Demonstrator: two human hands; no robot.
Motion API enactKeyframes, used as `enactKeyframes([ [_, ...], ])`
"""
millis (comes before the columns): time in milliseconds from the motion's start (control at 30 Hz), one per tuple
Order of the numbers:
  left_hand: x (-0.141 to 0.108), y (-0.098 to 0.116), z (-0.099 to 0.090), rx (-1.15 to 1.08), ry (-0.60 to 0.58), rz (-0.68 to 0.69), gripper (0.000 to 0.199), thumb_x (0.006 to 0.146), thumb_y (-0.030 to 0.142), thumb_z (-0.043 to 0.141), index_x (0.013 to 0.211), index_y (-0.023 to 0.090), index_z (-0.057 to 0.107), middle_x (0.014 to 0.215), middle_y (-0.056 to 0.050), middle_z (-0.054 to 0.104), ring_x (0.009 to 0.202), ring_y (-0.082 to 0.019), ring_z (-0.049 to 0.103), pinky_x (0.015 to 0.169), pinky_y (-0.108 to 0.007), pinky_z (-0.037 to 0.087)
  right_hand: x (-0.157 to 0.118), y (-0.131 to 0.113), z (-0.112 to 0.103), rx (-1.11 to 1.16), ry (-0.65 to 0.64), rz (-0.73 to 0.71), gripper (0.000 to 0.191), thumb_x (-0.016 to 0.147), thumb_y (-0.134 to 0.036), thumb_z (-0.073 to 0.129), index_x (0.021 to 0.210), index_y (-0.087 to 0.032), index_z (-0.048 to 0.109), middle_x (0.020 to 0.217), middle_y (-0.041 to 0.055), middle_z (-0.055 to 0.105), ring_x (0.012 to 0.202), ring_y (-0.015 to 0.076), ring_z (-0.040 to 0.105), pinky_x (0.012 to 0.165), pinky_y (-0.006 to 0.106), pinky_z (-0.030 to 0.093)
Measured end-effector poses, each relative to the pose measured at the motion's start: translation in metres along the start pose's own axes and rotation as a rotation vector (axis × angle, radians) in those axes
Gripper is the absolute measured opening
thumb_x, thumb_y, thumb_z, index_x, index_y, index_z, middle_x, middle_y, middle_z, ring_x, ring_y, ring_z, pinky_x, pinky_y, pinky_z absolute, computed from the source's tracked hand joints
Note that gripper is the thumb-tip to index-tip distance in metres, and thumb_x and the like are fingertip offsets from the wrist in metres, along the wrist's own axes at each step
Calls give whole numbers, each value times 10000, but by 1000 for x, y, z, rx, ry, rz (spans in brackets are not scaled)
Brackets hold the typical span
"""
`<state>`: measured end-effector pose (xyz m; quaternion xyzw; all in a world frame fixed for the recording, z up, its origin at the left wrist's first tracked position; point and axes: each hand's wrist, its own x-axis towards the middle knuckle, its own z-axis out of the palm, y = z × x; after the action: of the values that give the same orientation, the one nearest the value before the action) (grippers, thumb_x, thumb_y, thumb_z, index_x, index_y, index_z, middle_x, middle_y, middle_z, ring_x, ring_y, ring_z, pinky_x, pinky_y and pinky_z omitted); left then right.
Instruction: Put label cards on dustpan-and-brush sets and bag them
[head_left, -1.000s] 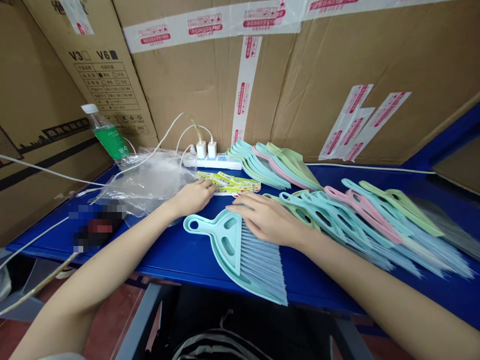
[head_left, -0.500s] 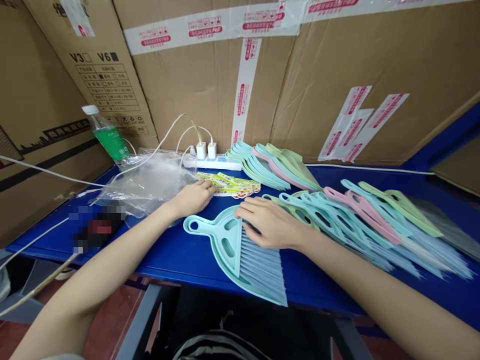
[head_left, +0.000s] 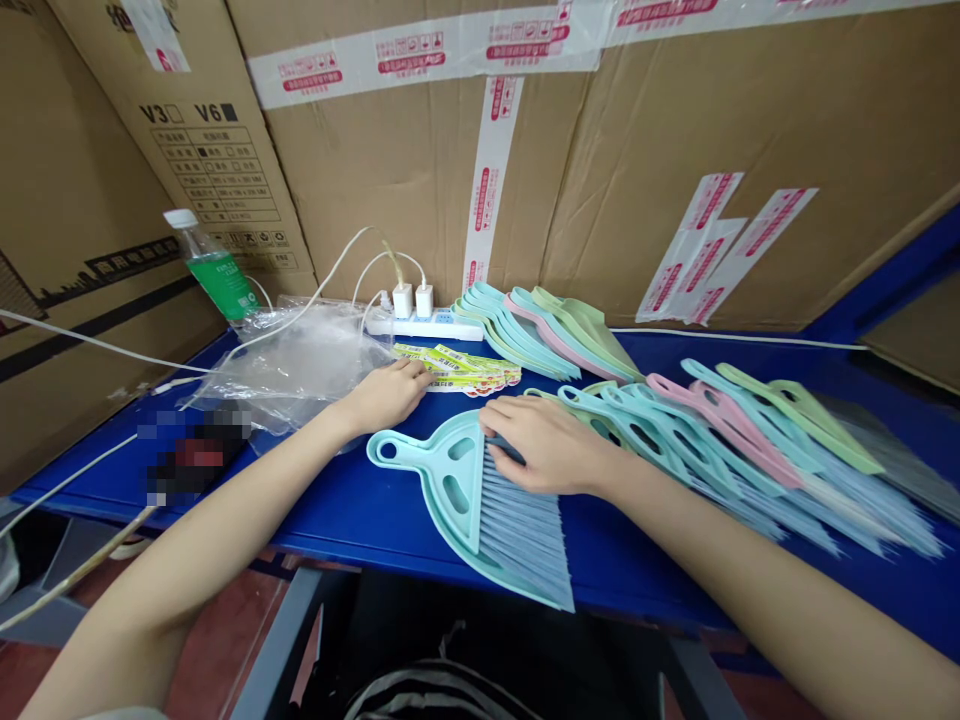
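Turquoise brush (head_left: 472, 515) lies near the table edge (head_left: 337, 538) — right hand (head_left: 551, 442) over bristles (head_left: 525, 545).

A turquoise brush (head_left: 463, 467) lay flat on a dustpan (head_left: 487, 570) of similar colour, its greyish bristles (head_left: 525, 540) spread toward the right. Beyond them, yellow-green printed labels (head_left: 469, 368) lay in a loose pile.

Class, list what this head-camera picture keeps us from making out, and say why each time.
All in the head view:
- Upper bristles of the teal brush: covered by the right hand.
- Whether the left hand pinches a yellow-green strip: its back hides the palm.
- Dark object: blurred into blocks.
- Right elbow: cut off by the picture's edge.
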<state>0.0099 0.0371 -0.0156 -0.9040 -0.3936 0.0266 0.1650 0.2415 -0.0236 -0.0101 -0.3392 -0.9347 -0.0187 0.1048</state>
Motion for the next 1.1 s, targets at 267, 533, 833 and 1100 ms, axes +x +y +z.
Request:
enactKeyframes([
  [267,0,0,1,-5,-22,-12,298,982,158,379,1167,138,611,1149,-114,658,1079,-228,622,949,-360,513,0,5,4,1,-25,29,124,881,-153,462,794,-195,541,765,40,651,692,182,586,620,303,343],
  [533,0,-1,2,-18,16,2,298,978,168,373,1160,146,608,1110,-110,660,1060,-218,624,942,-358,509,0,8,9,0,175,-129,272,972,-327,440,1017,-132,624,985,143,656,947,266,599,802,394,480],
  [833,-1,-2,2,-38,36,13,288,956,148,412,1175,152,598,1159,-111,652,1094,-225,620,950,-368,514,-1,3,23,118,-10,-163,694,948,-588,413,1477,-139,406,1510,253,378,1389,393,345,1040,630,360],
  [1100,0,2,-2,-30,-10,-20,290,962,138,426,1184,130,611,1168,-128,664,1110,-234,629,957,-369,525,1,5,24,141,-32,-116,617,978,-521,409,1480,-163,411,1483,205,452,1357,349,421,1053,594,386],
])
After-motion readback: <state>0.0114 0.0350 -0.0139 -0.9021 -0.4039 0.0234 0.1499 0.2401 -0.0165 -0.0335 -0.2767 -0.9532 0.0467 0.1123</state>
